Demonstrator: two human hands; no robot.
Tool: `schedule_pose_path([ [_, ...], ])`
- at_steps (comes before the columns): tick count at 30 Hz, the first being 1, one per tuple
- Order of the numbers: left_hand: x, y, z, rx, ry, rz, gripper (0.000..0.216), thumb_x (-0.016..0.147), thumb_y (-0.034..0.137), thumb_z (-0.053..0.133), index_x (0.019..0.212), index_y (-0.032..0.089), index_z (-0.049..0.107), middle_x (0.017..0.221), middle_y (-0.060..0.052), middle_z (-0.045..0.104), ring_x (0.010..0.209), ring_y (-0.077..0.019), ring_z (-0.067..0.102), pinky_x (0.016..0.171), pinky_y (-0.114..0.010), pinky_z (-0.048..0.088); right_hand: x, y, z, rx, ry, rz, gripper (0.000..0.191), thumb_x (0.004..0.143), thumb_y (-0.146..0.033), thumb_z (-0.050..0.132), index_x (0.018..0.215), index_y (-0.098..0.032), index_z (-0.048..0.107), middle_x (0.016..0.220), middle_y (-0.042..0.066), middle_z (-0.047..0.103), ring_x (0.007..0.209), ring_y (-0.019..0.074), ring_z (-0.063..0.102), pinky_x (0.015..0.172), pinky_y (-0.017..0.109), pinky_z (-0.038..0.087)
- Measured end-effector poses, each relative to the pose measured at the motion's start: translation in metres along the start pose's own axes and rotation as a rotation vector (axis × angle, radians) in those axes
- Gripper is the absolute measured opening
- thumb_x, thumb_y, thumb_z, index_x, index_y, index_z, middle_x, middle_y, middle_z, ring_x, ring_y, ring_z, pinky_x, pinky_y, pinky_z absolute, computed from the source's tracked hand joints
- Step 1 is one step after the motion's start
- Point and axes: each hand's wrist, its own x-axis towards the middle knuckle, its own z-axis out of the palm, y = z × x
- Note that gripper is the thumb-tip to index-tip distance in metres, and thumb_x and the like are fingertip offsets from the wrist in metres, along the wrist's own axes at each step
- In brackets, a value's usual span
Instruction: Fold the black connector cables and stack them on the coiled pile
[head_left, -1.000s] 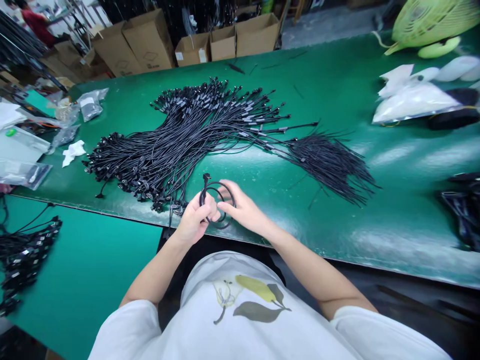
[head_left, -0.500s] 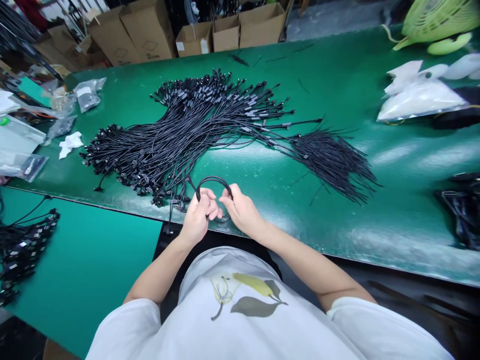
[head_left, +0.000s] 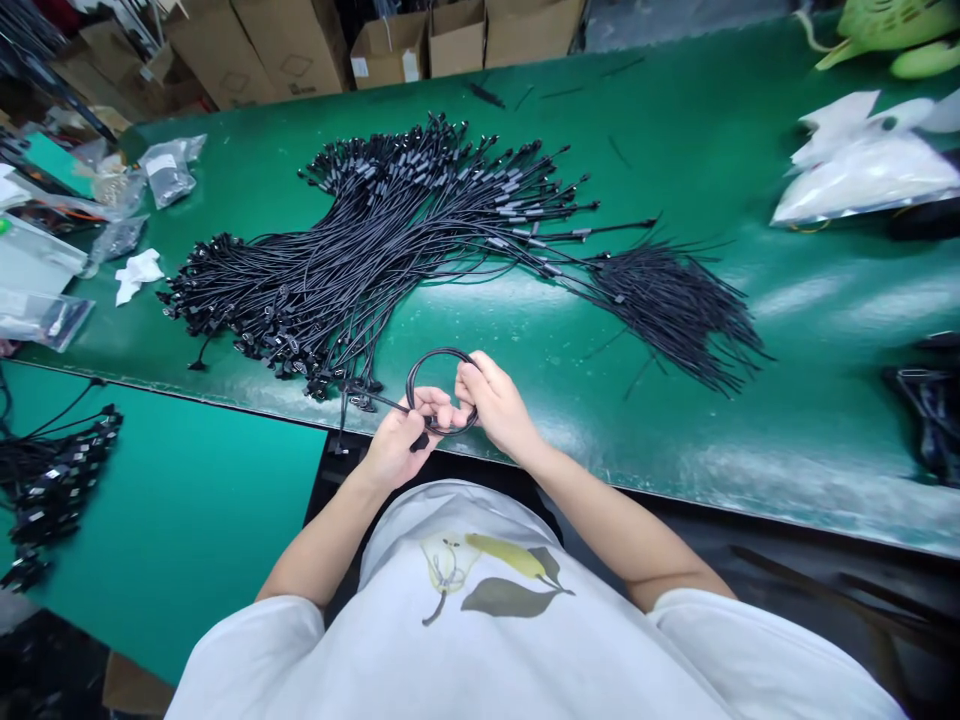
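Note:
A black cable, wound into a small ring, is held between both hands above the front edge of the green table. My left hand is closed on the ring's left side, with a black connector end showing at the palm. My right hand pinches the ring's right side between thumb and fingers. Just beyond them lies a large heap of black cables with plugs at both ends. To its right rests a bundle of thin black ties or wires.
Cardboard boxes stand behind the green table. Clear bags and a white scrap lie at left. A white plastic bag lies at right. More black cables are on the lower left surface.
The ring has turned and shifted slightly right in my hands. My left hand has rolled, so a connector end now shows at its palm. The camera view has shifted slightly.

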Motion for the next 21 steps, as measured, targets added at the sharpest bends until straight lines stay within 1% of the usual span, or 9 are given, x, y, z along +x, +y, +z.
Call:
schedule_pose_path([
  [3, 0.004, 0.000, -0.005, 0.175, 0.030, 0.016, 0.038, 0.086, 0.054, 0.058, 0.081, 0.016, 0.059, 0.052, 0.005, 0.046, 0.055, -0.0118, 0.054, 0.072, -0.032, 0.049, -0.006, 0.002, -0.001, -0.123, -0.021, -0.140, 0.034, 0.092, -0.052, 0.046, 0.079, -0.021, 0.043, 0.061, -0.006, 0.043, 0.053, 0.0069, 0.042, 0.053, 0.020, 0.040],
  [5, 0.005, 0.000, -0.006, 0.352, 0.062, 0.010, 0.036, 0.089, 0.051, 0.053, 0.084, 0.016, 0.058, 0.052, 0.006, 0.047, 0.052, -0.0110, 0.051, 0.067, -0.030, 0.048, -0.010, 0.000, 0.000, -0.119, -0.097, -0.166, 0.032, 0.090, -0.050, 0.050, 0.081, -0.020, 0.044, 0.064, -0.005, 0.048, 0.055, 0.0077, 0.048, 0.056, 0.021, 0.043],
  [8, 0.003, 0.001, -0.009, 0.671, 0.026, -0.020, 0.033, 0.092, 0.049, 0.048, 0.093, 0.017, 0.055, 0.059, 0.004, 0.052, 0.056, -0.0122, 0.053, 0.063, -0.027, 0.044, -0.012, -0.003, 0.003, -0.006, -0.255, -0.053, 0.032, 0.082, -0.047, 0.063, 0.090, -0.023, 0.044, 0.072, -0.004, 0.053, 0.053, 0.0098, 0.055, 0.052, 0.023, 0.047],
  [11, -0.003, 0.002, -0.013, 0.947, -0.064, -0.031, 0.033, 0.097, 0.045, 0.037, 0.101, 0.017, 0.054, 0.064, 0.002, 0.055, 0.060, -0.0142, 0.054, 0.066, -0.028, 0.044, -0.009, -0.002, 0.004, 0.023, -0.319, 0.047, 0.038, 0.075, -0.043, 0.070, 0.097, -0.023, 0.045, 0.077, -0.005, 0.053, 0.053, 0.0110, 0.057, 0.053, 0.026, 0.049],
  [13, -0.007, 0.001, -0.015, 1.112, -0.063, -0.070, 0.035, 0.097, 0.043, 0.034, 0.107, 0.016, 0.054, 0.069, -0.001, 0.058, 0.064, -0.0175, 0.058, 0.069, -0.031, 0.046, -0.006, -0.001, 0.003, -0.044, -0.331, 0.015, 0.033, 0.077, -0.042, 0.067, 0.098, -0.021, 0.051, 0.081, -0.002, 0.057, 0.065, 0.0132, 0.060, 0.065, 0.028, 0.051],
  [15, -0.010, -0.003, -0.014, 1.222, -0.027, -0.128, 0.039, 0.096, 0.044, 0.038, 0.117, 0.014, 0.052, 0.078, -0.007, 0.063, 0.072, -0.0224, 0.063, 0.073, -0.035, 0.048, -0.005, -0.002, 0.004, -0.147, -0.315, -0.065, 0.024, 0.083, -0.040, 0.060, 0.094, -0.019, 0.058, 0.089, 0.002, 0.061, 0.083, 0.0155, 0.061, 0.081, 0.030, 0.048],
  [16, -0.011, -0.007, -0.012, 1.222, -0.028, -0.141, 0.042, 0.095, 0.044, 0.041, 0.123, 0.013, 0.050, 0.086, -0.010, 0.065, 0.078, -0.0249, 0.065, 0.076, -0.038, 0.048, -0.005, -0.004, 0.004, -0.185, -0.294, -0.098, 0.023, 0.087, -0.039, 0.055, 0.090, -0.018, 0.060, 0.092, 0.003, 0.061, 0.088, 0.0158, 0.059, 0.087, 0.030, 0.045],
  [18, -0.012, -0.014, -0.008, 1.097, -0.072, -0.114, 0.050, 0.093, 0.042, 0.046, 0.133, 0.014, 0.043, 0.109, -0.016, 0.065, 0.099, -0.0285, 0.065, 0.087, -0.041, 0.048, -0.006, -0.008, 0.006, -0.201, -0.221, -0.136, 0.031, 0.093, -0.042, 0.046, 0.080, -0.017, 0.061, 0.091, 0.004, 0.059, 0.091, 0.0153, 0.057, 0.090, 0.030, 0.042],
  [21, -0.010, -0.021, -0.005, 0.774, -0.139, -0.033, 0.053, 0.093, 0.041, 0.048, 0.139, 0.017, 0.041, 0.139, -0.015, 0.051, 0.130, -0.0277, 0.048, 0.106, -0.041, 0.039, -0.005, -0.012, 0.007, -0.146, -0.136, -0.176, 0.046, 0.094, -0.054, 0.041, 0.074, -0.017, 0.058, 0.093, 0.005, 0.058, 0.087, 0.0143, 0.056, 0.087, 0.028, 0.042],
])
